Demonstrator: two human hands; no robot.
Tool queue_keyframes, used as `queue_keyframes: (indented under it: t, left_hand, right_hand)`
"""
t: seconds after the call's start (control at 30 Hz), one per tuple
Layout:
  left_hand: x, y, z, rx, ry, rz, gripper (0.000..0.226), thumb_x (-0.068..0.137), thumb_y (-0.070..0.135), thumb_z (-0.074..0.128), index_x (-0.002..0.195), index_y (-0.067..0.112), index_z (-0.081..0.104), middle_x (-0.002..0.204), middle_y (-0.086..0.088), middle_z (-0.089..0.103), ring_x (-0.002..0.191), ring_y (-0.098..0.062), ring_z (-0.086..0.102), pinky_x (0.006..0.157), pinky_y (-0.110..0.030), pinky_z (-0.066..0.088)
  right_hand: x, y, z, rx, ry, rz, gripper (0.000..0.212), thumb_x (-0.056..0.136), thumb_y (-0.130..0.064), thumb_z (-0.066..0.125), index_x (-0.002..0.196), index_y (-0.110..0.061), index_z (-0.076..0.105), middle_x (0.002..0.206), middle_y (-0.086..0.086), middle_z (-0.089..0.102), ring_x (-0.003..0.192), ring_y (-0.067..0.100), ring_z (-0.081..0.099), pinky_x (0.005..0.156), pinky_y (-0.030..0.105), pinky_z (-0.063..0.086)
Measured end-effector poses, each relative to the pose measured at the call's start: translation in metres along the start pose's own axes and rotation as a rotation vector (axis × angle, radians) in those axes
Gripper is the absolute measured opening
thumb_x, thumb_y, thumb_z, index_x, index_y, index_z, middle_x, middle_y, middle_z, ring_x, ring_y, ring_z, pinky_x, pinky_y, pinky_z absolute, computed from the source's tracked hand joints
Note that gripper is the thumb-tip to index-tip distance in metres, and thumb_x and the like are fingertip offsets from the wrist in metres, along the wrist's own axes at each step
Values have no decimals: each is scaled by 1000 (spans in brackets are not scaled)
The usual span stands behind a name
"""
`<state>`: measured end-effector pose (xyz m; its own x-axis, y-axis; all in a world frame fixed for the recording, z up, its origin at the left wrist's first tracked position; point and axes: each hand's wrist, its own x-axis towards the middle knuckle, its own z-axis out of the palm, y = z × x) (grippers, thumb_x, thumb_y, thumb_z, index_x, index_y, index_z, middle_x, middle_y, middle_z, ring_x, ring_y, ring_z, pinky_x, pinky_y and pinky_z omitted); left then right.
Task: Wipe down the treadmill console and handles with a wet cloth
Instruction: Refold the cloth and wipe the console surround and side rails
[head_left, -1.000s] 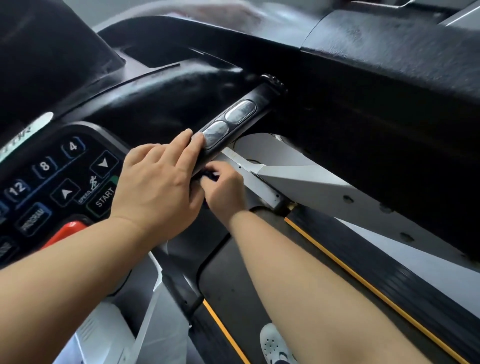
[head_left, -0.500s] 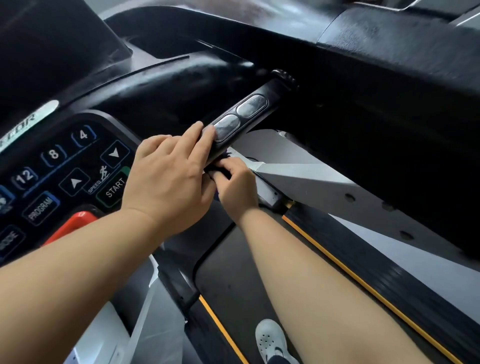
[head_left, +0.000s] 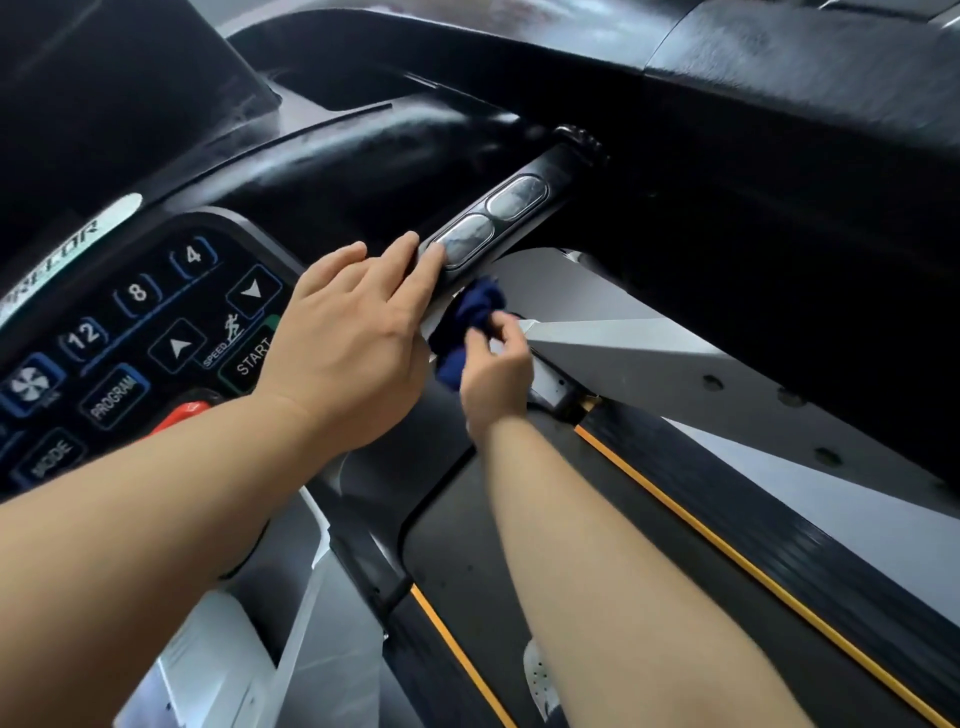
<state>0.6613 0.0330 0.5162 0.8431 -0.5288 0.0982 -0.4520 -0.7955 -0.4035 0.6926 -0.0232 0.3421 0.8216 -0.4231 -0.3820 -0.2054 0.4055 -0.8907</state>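
The black treadmill handle (head_left: 540, 171) carries two oval metal sensor pads (head_left: 488, 218) and runs up to the right from the console. My left hand (head_left: 358, 332) lies flat on its lower end, fingers apart, fingertips at the lower pad. Just below the handle, my right hand (head_left: 493, 369) pinches a bunched dark blue cloth (head_left: 470, 317) against the handle's underside. The console keypad (head_left: 130, 332) with number, arrow, START and PROGRAM keys sits to the left.
A red stop button (head_left: 182, 415) shows under my left forearm. The black running belt (head_left: 467, 545) with orange edge lines lies below, grey side rail (head_left: 675, 374) to the right. A white shoe (head_left: 540, 680) stands on the belt. The broad black upper handlebar (head_left: 779, 78) crosses above.
My right hand has dropped slightly from under the handle, and the blue cloth now shows in its fingers. My left hand's fingers have spread a little on the handle.
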Motion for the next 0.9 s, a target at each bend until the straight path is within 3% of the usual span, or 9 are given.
queue_keyframes:
  t: [0.1,0.23,0.3,0.37,0.47,0.57,0.67,0.77,0.9]
  left_hand:
    - [0,0,2,5,18,6,64,78,25,34,138,4,44,137,-20,50,112,-34,58,110,-38,20]
    - [1,0,1,-25,-7,7,65,78,27,32,138,4,44,137,-19,49,112,-35,58,111,-39,17]
    - [1,-2,0,-51,-25,17,65,78,27,32,138,6,45,139,-19,48,115,-34,56,111,-37,16]
    - [-1,-4,-3,-134,-54,-1,64,79,29,31,139,11,45,143,-15,44,124,-30,50,113,-36,15]
    - [-5,5,-12,-362,-28,-26,58,82,33,36,136,18,50,145,-5,45,131,-24,43,113,-39,25]
    - [-15,26,-28,-717,23,-219,48,84,33,48,130,22,54,138,4,50,125,-15,46,107,-33,36]
    - [-14,39,-57,-1173,74,-546,51,82,50,59,128,31,49,125,12,54,104,-1,57,92,-28,48]
    - [-5,29,-90,-1617,54,-783,67,70,54,72,127,28,47,111,7,64,95,-9,66,78,-30,56]
    - [-8,-2,-116,-1527,74,-756,54,62,36,78,112,22,60,100,6,70,92,-8,67,80,-26,54]
  right_hand:
    - [17,-27,2,-21,-59,-117,25,85,-16,59,109,-12,66,108,6,69,102,21,61,95,36,48]
    - [-10,-11,-3,-217,-504,-61,18,82,-5,56,95,-8,69,90,3,66,85,18,59,84,31,49]
    - [-21,-7,-22,-218,-450,96,18,86,-3,55,92,-16,67,91,4,67,86,21,61,85,34,53]
    - [-26,-22,-42,-124,-376,247,22,88,0,52,90,-19,63,97,8,67,83,23,61,73,35,56]
    - [-29,-76,-74,-14,-442,275,21,86,6,53,87,-13,63,90,12,66,81,24,61,70,32,53]
    - [-39,-139,-102,71,-561,226,22,84,10,50,84,-8,63,82,12,66,80,24,61,81,36,52]
    - [-49,-199,-111,103,-632,227,17,84,3,51,93,-1,64,92,17,66,86,29,63,87,47,51]
    - [-64,-247,-98,98,-688,242,22,81,-10,60,100,-2,65,91,11,68,80,24,65,80,38,53]
    - [-85,-283,-61,35,-762,150,27,86,9,54,104,-8,63,96,10,70,84,21,67,75,30,56]
